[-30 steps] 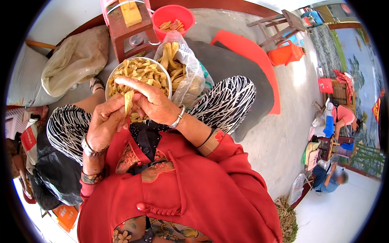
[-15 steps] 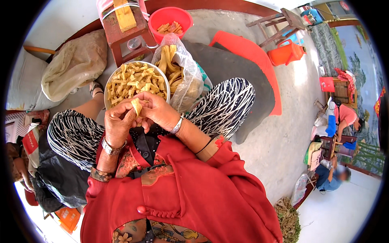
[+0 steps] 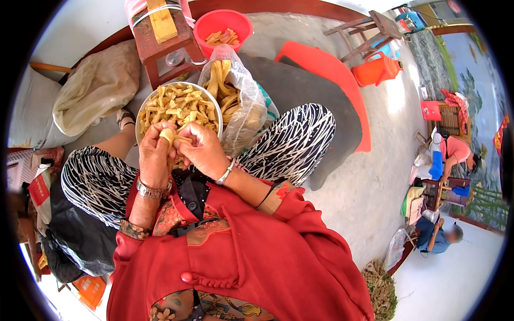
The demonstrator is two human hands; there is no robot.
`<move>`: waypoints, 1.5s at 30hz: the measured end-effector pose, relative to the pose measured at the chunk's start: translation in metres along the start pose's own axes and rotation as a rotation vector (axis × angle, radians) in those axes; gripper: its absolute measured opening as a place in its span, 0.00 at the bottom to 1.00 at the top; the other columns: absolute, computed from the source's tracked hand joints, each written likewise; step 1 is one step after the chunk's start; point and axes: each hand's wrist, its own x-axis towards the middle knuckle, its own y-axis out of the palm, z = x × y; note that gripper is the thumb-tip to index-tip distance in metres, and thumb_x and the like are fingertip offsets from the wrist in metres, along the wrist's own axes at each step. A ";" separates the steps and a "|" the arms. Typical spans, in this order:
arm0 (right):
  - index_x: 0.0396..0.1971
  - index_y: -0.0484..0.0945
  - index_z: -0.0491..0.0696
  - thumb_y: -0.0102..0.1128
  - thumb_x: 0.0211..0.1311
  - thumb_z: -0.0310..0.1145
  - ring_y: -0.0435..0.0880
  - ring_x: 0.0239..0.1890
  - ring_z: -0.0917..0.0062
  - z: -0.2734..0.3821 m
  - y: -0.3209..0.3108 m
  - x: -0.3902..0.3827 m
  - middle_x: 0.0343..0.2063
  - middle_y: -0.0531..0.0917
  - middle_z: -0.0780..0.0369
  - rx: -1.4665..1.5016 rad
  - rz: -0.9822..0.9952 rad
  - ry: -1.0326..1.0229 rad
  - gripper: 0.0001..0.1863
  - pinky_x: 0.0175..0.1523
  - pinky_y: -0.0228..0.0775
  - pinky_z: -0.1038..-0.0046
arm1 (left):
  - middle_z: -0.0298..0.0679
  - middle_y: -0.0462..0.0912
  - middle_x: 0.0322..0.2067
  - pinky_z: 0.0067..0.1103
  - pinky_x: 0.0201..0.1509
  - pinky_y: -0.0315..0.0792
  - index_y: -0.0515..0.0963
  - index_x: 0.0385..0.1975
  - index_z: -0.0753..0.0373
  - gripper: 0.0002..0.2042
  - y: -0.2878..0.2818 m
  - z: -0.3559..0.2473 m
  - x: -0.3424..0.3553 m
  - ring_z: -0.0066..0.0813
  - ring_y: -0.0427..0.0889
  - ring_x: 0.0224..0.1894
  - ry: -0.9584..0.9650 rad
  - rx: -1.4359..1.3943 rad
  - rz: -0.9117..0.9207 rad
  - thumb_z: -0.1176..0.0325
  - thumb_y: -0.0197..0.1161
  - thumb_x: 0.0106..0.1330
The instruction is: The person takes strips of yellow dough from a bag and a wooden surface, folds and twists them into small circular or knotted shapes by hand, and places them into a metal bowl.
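My left hand (image 3: 154,156) pinches a pale yellow flat strip (image 3: 168,135), which bends in a loop at the fingertips. My right hand (image 3: 205,152) grips the same strip close by, its end pointing towards the right palm. Just beyond both hands, a round white-rimmed bowl (image 3: 220,119) is heaped with folded, knot-like yellow pieces (image 3: 179,105). Against the bowl's right side leans a clear plastic bag (image 3: 249,109) of long, limp yellow-brown strips (image 3: 218,80). The fingers partly cover the strip, so its lower part is hard to see.
Behind the bowl stand a wooden stool (image 3: 140,45) with a wood block tied on top and a red basin (image 3: 201,24) holding some strips. A grey-and-red mat (image 3: 316,88) lies right of my knee. Farther right are an orange jug (image 3: 369,72) and two people at work.
Earlier the strip stuck up folded between both hands. Now it loops at my left fingertips, and my right hand has shifted slightly right with its end.
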 end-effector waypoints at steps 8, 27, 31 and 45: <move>0.33 0.71 0.44 0.63 0.50 0.23 0.74 0.24 0.64 0.010 -0.001 0.004 0.21 0.71 0.60 -0.605 0.001 -0.680 0.11 0.31 0.67 0.69 | 0.30 0.73 0.27 0.14 0.32 0.70 0.71 0.37 0.63 0.06 0.002 0.022 0.014 0.16 0.73 0.28 0.048 -0.164 -0.110 0.68 0.52 0.69; 0.33 0.73 0.44 0.61 0.47 0.21 0.76 0.23 0.69 0.005 -0.007 0.004 0.24 0.75 0.59 -0.663 -0.191 -0.445 0.11 0.29 0.69 0.72 | 0.34 0.78 0.35 0.19 0.42 0.75 0.72 0.36 0.65 0.05 -0.009 0.018 0.001 0.21 0.78 0.35 -0.104 -0.147 0.084 0.72 0.57 0.64; 0.38 0.75 0.42 0.62 0.49 0.19 0.77 0.26 0.72 0.013 -0.012 0.002 0.26 0.77 0.59 -0.696 -0.035 -0.557 0.14 0.31 0.70 0.74 | 0.32 0.78 0.29 0.13 0.31 0.70 0.73 0.35 0.65 0.05 -0.008 0.011 -0.001 0.16 0.75 0.27 -0.083 -0.129 0.008 0.75 0.59 0.61; 0.32 0.76 0.44 0.60 0.49 0.17 0.79 0.26 0.70 0.020 -0.016 0.005 0.25 0.77 0.60 -0.983 0.175 -0.565 0.10 0.29 0.69 0.74 | 0.33 0.78 0.30 0.12 0.33 0.72 0.71 0.35 0.67 0.07 -0.017 0.032 -0.004 0.15 0.78 0.30 0.032 0.286 0.012 0.81 0.56 0.57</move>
